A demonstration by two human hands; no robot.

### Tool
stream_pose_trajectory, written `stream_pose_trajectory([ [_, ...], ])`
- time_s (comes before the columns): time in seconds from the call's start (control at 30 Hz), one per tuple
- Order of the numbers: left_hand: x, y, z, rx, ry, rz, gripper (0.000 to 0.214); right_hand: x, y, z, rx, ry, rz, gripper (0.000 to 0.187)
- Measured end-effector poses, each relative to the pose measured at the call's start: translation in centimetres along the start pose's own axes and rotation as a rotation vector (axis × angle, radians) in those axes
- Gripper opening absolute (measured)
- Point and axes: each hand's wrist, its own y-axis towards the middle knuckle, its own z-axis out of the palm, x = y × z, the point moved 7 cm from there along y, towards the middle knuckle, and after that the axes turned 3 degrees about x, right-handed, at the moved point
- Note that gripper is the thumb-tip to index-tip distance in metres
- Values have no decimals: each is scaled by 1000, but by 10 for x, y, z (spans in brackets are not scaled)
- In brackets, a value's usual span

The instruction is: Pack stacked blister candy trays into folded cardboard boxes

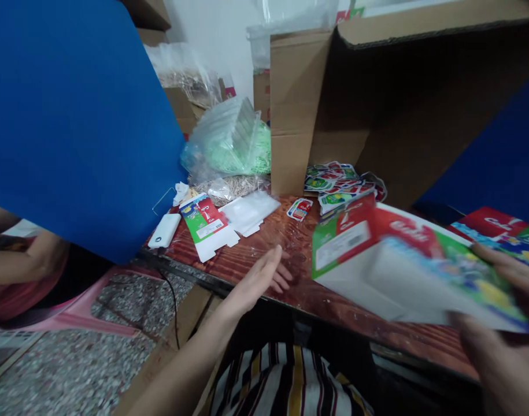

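Pinching from both faces, the right hand is holding a flat printed carton blank in red, green and white card by its near corner, thumb below and fingers spread over the top; the blank is blurred and tilting up above the table edge. To the left of that grip, the left hand is lying open and empty, palm turned inward, fingers resting on the reddish-brown wooden tabletop just short of the blank's lower corner. Farther left of the grip a second, smaller flat printed carton is lying beside a white power bank and a clear plastic sleeve. Beyond the grip, a heap of small printed labels is sitting at the foot of a big brown cardboard box. Judging by this, the held blank is not yet folded into shape; the forming appears barely begun, with every panel flat.
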Motion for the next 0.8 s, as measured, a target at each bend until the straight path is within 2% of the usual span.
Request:
stream_pose_trajectory([
  [0.07,3,-3,16,164,-169,-89,75,21,-8,26,140,-90,-264,67],
  [0.13,0,-2,23,225,-274,-101,78,36,-27,63,412,-164,-560,53],
  [0.2,-2,5,19,189,-289,-81,73,45,-49,93,620,-180,-793,44],
  [0.27,1,14,10,95,-258,-69,66,52,-62,112,671,-173,-943,39],
  [0.37,5,26,-7,-69,-261,-58,60,60,-65,130,594,-133,-1033,32],
  [0.53,0,37,-21,-146,-376,7,51,63,-64,158,531,-111,-1124,25],
  [0.67,-8,49,-47,-375,-359,118,33,59,-58,187,514,-170,-1177,28],
  [0.8,-20,72,-86,-643,-317,260,27,51,-39,223,584,-336,-1102,41],
])
